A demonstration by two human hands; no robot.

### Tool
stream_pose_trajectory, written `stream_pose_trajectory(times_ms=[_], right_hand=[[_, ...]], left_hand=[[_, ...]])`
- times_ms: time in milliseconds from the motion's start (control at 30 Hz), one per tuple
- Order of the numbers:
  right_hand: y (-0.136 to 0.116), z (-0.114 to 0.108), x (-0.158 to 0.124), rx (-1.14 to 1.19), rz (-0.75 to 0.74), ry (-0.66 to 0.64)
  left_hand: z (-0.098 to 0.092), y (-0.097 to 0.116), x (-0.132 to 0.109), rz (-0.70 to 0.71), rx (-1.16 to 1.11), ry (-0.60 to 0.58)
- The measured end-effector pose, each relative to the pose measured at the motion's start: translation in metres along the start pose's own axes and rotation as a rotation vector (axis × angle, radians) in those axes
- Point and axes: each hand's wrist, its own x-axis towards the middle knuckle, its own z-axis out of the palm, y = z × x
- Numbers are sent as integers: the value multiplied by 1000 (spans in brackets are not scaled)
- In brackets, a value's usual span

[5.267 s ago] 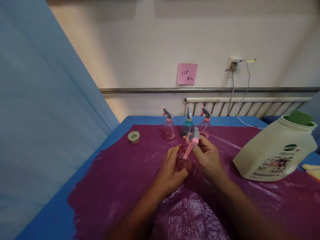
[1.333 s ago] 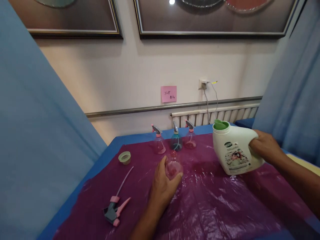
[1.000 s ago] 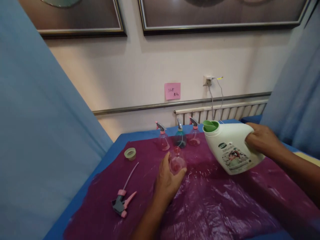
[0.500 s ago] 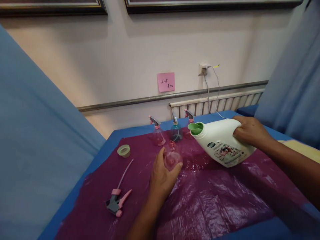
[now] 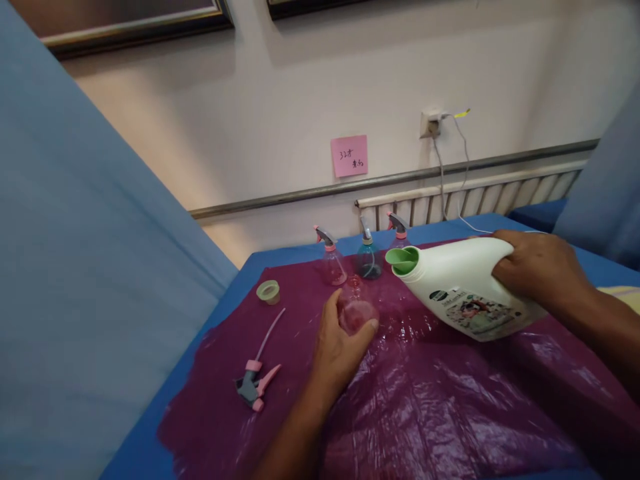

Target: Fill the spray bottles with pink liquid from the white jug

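Observation:
My left hand [image 5: 345, 337] is wrapped round a clear pink spray bottle [image 5: 359, 312] that has no spray head on it; its neck is open. With my right hand [image 5: 533, 263] I grip the handle of a large white jug [image 5: 463, 287], tilted so its green spout [image 5: 404, 259] points left, above and to the right of the bottle's neck. No stream of liquid can be made out. On the left lies a grey and pink spray head [image 5: 253, 387] with its tube pointing away. Beyond it is a pale green cap [image 5: 269, 292].
Behind the bottle stand a pink spray bottle [image 5: 333, 265], a blue one [image 5: 369, 259] and another pink one [image 5: 400, 233], partly hidden by the jug. Purple plastic sheeting [image 5: 425, 400] covers the blue table. A cable [image 5: 443, 173] hangs from the wall socket. Blue curtains [image 5: 100, 267] hang at both sides.
The camera view has turned, so most things appear shifted to the right. Both hands keep their holds; the jug stays tilted beside the bottle.

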Motion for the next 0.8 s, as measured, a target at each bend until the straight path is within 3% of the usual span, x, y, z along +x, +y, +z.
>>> stream_pose_trajectory(times_ms=[367, 567, 800], right_hand=[[-25, -14, -4, -45, -70, -71], [-45, -31, -8, -51, -101, -135], [-49, -39, -10, -40, -96, -179]], left_hand=[[-12, 13, 1, 21, -98, 97], [-17, 19, -2, 32, -108, 102], [-27, 19, -3, 96, 39, 46]])
